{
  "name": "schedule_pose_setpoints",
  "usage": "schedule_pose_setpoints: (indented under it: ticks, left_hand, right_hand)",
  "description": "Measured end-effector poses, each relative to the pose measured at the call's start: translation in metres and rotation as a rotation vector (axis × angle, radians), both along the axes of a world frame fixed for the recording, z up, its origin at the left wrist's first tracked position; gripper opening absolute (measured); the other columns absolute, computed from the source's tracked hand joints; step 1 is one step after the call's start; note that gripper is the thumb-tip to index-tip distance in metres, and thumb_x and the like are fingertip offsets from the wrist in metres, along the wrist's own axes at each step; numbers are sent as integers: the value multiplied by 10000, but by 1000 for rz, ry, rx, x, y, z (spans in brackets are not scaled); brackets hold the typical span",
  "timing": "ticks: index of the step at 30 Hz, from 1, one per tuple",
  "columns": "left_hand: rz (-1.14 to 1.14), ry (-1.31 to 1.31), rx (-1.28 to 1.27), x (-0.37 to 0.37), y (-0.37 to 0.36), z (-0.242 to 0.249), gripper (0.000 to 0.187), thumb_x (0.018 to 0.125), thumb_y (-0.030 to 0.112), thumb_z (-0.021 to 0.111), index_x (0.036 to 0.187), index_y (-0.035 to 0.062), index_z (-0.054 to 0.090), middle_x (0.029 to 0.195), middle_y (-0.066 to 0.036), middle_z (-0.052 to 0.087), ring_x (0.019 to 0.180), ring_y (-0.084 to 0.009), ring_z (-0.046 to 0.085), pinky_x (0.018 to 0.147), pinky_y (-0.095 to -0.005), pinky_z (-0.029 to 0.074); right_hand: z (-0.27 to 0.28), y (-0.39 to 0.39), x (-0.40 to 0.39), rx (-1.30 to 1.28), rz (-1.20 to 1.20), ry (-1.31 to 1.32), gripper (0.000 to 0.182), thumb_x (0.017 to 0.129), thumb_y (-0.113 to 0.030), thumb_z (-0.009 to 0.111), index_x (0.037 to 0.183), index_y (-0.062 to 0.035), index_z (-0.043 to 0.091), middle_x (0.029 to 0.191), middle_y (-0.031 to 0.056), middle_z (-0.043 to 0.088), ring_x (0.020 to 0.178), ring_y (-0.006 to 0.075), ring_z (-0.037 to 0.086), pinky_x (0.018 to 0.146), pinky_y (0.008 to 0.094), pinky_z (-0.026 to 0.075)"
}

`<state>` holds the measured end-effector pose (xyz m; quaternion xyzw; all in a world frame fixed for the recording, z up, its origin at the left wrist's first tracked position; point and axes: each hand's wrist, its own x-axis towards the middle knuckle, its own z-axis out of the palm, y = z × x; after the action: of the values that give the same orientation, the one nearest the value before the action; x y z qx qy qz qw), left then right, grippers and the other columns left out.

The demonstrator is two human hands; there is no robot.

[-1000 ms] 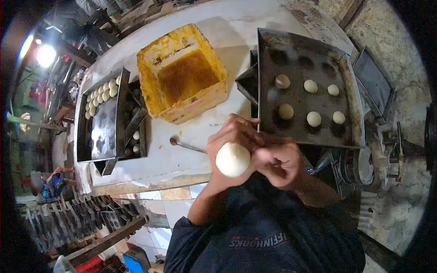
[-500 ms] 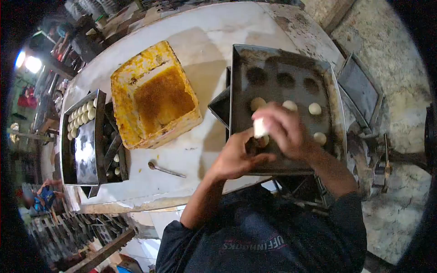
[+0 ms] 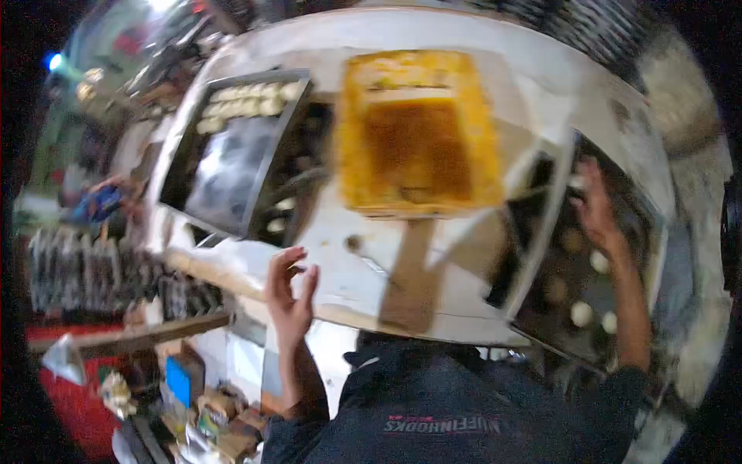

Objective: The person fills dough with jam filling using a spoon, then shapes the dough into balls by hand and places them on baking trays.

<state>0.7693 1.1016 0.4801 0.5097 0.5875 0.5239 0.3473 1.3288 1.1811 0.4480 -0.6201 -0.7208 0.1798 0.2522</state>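
Observation:
My left hand is raised in front of the table's near edge, fingers curved and apart, holding nothing. On the right, my right hand reaches over a dark baking tray. Between its thumb and fingers is a pale dough ball, partly blurred by motion. Other round dough balls rest in this tray, among them one beside my right forearm and one nearer my body.
A yellow-smeared tub with orange-brown residue stands mid-table. A spoon-like utensil lies before it. At left, another tray holds rows of dough balls. A person is in the left background.
The view has swung left, so the tub and trays appear farther right. My hands have separated: the left came away from the right tray, the right moved toward its far part with the dough ball.

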Motion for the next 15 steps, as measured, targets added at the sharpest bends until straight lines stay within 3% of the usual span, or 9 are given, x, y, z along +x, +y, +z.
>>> schedule_pose_setpoints:
  ticks: [1,2,4,6,8,11,13,14,15]
  left_hand:
    - [30,120,136,-16,5,0,354,814,65,699,1138,-3,575,1172,-141,562,1140,-241,533,960,-348,414]
    - [-10,288,195,-38,15,9,392,790,84,719,1153,11,590,1260,-186,523,1265,-315,455,1040,-412,363]
    - [-27,581,349,-98,60,26,378,799,90,710,1161,33,617,1289,-182,499,1287,-342,425,1057,-444,349]
    - [-68,214,214,-169,139,25,349,853,127,675,1185,28,629,1240,-153,562,1086,-262,590,914,-384,472]
    - [26,108,-111,-239,240,10,402,885,291,659,1163,1,640,847,-60,648,813,-152,609,672,-274,492]
    - [218,218,-525,-304,363,-34,389,854,368,675,1045,30,699,889,-153,685,838,-187,658,732,-313,524]
    - [411,718,-501,-323,422,-81,469,835,461,655,1063,53,690,958,-183,683,920,-278,662,804,-403,523]
    - [440,681,-305,-305,420,-74,590,801,544,645,1130,53,659,1115,-174,649,995,-346,626,867,-457,489]
    - [555,697,-435,-280,421,-64,629,804,558,631,1161,39,635,1255,-136,590,1089,-356,585,923,-433,461]
  right_hand:
    - [22,-1,-9,305,16,-487,584,887,-130,544,1432,-46,352,1506,201,280,1401,365,248,1167,447,164]
    - [43,-8,-16,402,-22,-536,498,943,-183,474,1413,-45,388,1481,208,327,1393,366,268,1155,450,193]
    - [80,-30,-60,502,-280,-636,442,973,-224,414,1371,-33,444,1441,207,390,1368,365,319,1131,451,244]
    - [113,-56,-126,456,-306,-589,378,949,-197,465,1286,-36,526,1398,194,443,1321,363,388,1107,453,286]
    - [113,-75,-177,517,-244,-555,349,939,-191,484,1244,-39,560,1350,183,480,1266,353,442,1058,452,339]
    - [121,-85,-280,454,-178,-242,254,896,-173,529,1059,-13,641,1228,186,547,1052,319,572,897,437,465]
    - [111,-86,-328,466,-163,-158,225,873,-179,556,978,-4,649,1161,176,554,920,273,590,803,396,495]
    - [106,-90,-346,476,-182,-168,225,873,-179,556,978,-4,649,1161,176,554,920,273,590,803,396,495]
    - [101,-94,-361,452,-172,-111,206,834,-167,594,966,-17,646,1138,175,563,915,270,594,793,381,497]
